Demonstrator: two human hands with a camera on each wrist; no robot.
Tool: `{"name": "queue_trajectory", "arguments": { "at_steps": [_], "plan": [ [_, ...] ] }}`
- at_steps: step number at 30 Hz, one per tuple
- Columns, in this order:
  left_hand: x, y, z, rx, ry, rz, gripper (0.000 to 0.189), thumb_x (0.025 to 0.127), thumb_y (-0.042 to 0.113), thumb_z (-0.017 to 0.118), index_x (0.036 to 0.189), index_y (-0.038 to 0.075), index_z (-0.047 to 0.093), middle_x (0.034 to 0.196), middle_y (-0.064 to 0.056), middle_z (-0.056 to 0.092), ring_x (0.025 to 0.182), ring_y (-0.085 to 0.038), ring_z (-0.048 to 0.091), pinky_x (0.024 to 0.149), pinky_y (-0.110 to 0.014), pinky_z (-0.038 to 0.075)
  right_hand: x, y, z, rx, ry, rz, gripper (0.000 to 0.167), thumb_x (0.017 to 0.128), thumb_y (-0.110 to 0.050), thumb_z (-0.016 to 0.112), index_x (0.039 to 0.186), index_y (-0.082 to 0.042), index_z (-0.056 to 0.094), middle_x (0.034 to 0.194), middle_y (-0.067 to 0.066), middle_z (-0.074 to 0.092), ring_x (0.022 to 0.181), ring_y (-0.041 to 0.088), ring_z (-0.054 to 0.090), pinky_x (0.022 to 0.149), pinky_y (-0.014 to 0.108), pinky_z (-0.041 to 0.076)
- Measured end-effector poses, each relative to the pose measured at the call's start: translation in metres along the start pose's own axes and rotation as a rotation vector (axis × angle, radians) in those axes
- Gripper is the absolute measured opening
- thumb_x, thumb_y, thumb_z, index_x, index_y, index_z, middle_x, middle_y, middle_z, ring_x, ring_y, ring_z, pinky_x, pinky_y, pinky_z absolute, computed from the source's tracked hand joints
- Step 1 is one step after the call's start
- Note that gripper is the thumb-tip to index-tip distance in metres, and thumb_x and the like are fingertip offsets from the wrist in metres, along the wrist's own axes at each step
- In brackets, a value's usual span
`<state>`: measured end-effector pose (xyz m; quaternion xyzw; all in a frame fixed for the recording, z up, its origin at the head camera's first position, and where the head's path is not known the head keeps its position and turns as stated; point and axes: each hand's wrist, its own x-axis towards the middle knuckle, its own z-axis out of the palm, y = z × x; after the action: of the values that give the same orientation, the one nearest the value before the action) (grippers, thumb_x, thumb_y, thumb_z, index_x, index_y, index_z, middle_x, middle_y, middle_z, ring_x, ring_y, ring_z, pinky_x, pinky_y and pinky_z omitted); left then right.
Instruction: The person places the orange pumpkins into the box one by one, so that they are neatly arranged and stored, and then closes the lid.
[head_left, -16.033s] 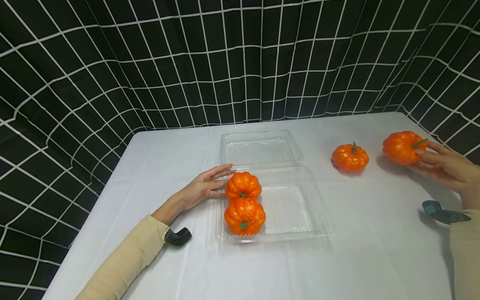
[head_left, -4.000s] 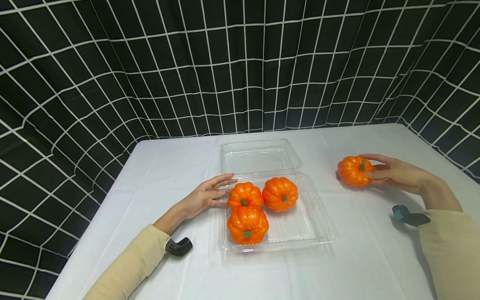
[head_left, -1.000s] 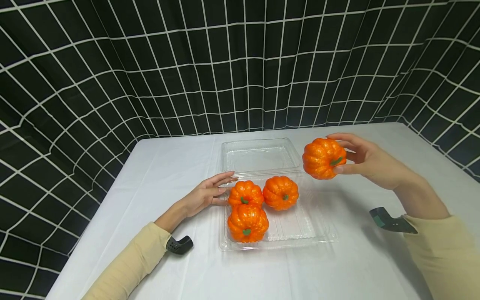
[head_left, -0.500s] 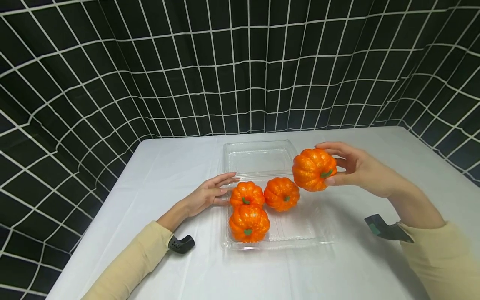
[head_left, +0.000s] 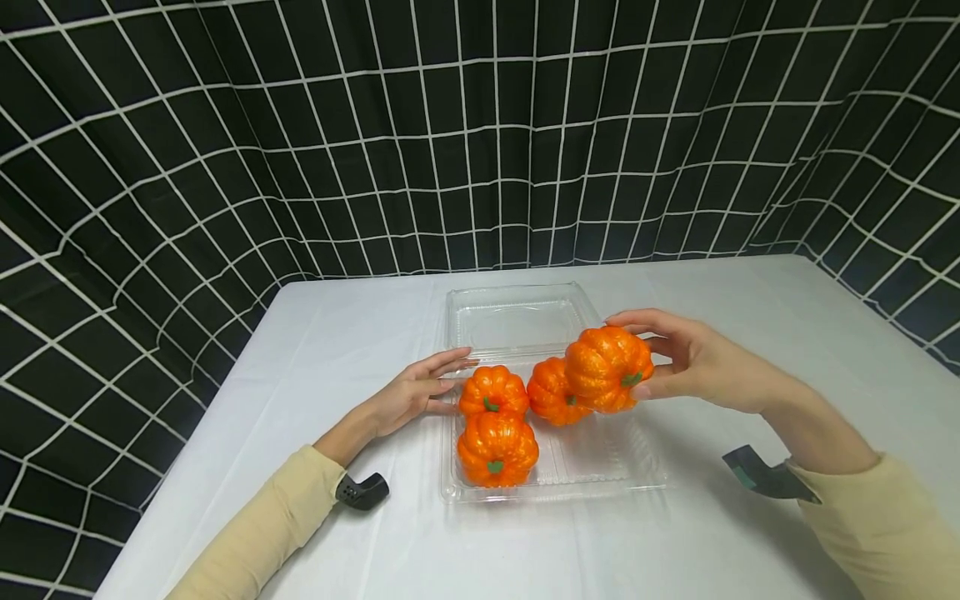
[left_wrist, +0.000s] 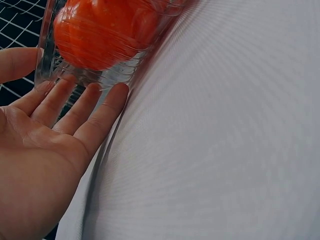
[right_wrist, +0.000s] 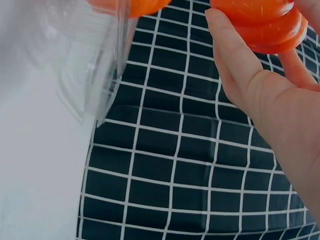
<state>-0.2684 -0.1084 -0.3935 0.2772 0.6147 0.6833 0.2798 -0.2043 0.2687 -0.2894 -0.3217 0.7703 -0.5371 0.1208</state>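
In the head view my right hand (head_left: 701,364) holds an orange toy pumpkin (head_left: 606,367) with a green stem, fingers and thumb curled round its right side. It hangs above the right half of an open clear plastic clamshell container (head_left: 600,458) and partly covers another pumpkin (head_left: 551,392) inside. Two more pumpkins, a rear one (head_left: 493,388) and a front one (head_left: 497,450), sit along the container's left side. My left hand (head_left: 405,398) rests at the container's left wall; in the left wrist view its fairly straight fingers (left_wrist: 85,107) touch the clear plastic.
The container's hinged lid (head_left: 517,321) lies folded back behind it on the white-covered table (head_left: 360,317). A black curtain with a white grid (head_left: 495,150) hangs behind and at both sides. Dark devices, a left one (head_left: 362,492) and a right one (head_left: 765,475), stick out from the sleeves.
Over the 16 seconds, one pumpkin has gone into the container's back middle. My right hand has lifted the last table pumpkin and carried it left, lowering it over the container. The left hand stays put.
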Motion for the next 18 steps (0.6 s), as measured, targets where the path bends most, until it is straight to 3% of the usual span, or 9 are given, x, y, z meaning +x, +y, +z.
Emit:
{"name": "queue_trajectory", "arguments": {
  "at_steps": [18],
  "plan": [
    [0.001, 0.0, -0.001, 0.001, 0.003, -0.006, 0.055, 0.098, 0.001, 0.034, 0.15, -0.001, 0.017, 0.152, -0.017, 0.025, 0.132, -0.036, 0.035, 0.096, -0.047, 0.045, -0.004, 0.002, 0.022, 0.017, -0.077, 0.055, 0.068, 0.08, 0.001, 0.074, 0.139, -0.001, 0.04, 0.136, 0.007, 0.044, 0.112, 0.017, 0.055, 0.08, 0.039, 0.054]
  ]
}}
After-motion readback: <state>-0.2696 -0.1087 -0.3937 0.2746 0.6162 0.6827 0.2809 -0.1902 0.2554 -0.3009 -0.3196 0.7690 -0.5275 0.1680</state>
